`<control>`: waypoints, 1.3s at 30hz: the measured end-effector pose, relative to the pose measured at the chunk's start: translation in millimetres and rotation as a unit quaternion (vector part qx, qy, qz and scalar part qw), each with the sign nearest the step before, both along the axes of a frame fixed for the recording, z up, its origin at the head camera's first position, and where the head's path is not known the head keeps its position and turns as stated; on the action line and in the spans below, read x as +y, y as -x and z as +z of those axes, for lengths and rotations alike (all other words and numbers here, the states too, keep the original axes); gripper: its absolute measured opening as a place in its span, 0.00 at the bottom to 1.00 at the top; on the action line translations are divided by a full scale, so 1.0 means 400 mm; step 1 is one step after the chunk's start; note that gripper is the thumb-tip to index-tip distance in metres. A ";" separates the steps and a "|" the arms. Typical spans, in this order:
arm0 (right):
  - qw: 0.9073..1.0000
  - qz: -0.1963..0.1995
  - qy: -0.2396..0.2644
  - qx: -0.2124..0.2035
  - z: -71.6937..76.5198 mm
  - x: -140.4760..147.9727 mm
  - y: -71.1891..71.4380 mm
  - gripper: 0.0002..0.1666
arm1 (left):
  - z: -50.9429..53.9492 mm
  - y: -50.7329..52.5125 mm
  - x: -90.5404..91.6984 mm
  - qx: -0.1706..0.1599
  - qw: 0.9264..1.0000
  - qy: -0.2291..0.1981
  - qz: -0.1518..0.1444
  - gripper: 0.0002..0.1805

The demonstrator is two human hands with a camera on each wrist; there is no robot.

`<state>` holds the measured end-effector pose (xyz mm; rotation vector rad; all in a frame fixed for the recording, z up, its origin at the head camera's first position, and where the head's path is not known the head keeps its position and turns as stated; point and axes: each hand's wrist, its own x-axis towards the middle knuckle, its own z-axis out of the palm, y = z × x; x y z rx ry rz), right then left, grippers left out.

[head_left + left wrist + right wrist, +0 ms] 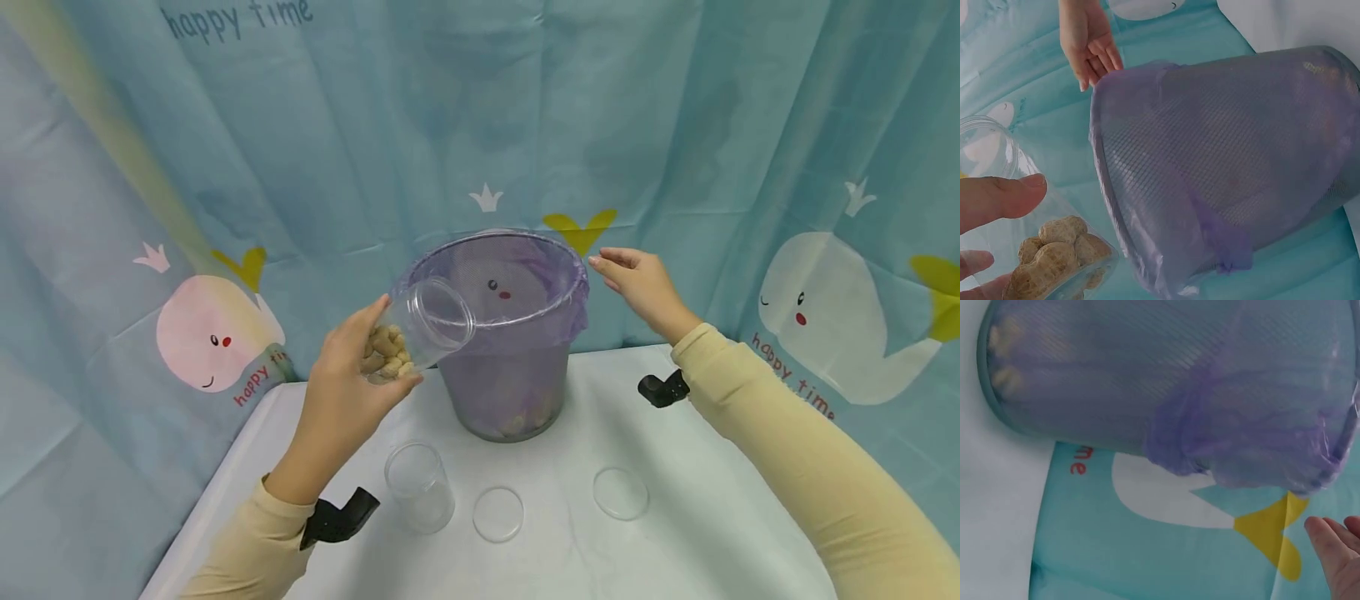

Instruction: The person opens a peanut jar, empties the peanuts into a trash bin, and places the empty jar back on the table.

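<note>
My left hand (352, 375) grips a clear plastic jar (431, 321), tilted with its uncapped mouth toward the bin. Several unshelled peanuts (386, 354) lie in the jar's lower end, and the left wrist view shows these peanuts (1063, 253) close up. A mesh bin (510, 375) with a purple bag lining it and folded over its rim stands in the middle. Just right of that rim, my right hand (637, 283) hovers apart from it with loosely bent fingers and nothing in them. Through the bin's wall, pale shapes (1007, 359) show blurred near its bottom.
A second clear jar (422, 492), uncapped, stands on the white table (555, 550) in front of the bin. Two clear round lids (498, 514) lie flat to its right, one farther right than the other. A blue printed curtain (450, 108) hangs behind the table.
</note>
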<state>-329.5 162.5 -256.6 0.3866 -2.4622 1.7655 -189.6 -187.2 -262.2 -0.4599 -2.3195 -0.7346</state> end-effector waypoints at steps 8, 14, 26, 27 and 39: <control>1.000 -0.016 0.000 0.005 0.069 -0.012 0.035 0.40 | 0.059 0.047 -0.013 -0.015 1.000 0.007 -0.003 0.50; 0.999 -0.036 -0.023 0.019 0.109 -0.019 0.055 0.39 | 0.101 0.098 -0.017 -0.044 0.999 0.016 0.003 0.50; 0.998 -0.046 -0.045 -0.015 0.110 -0.038 0.091 0.43 | 0.145 0.191 -0.004 -0.059 0.996 0.051 -0.044 0.51; 0.998 -0.048 -0.046 -0.015 0.108 -0.042 0.094 0.43 | 0.148 0.197 -0.003 -0.060 0.996 0.052 -0.047 0.51; 0.996 -0.056 -0.068 -0.034 0.062 -0.073 0.130 0.42 | 0.180 0.252 0.004 -0.090 0.994 0.059 -0.031 0.51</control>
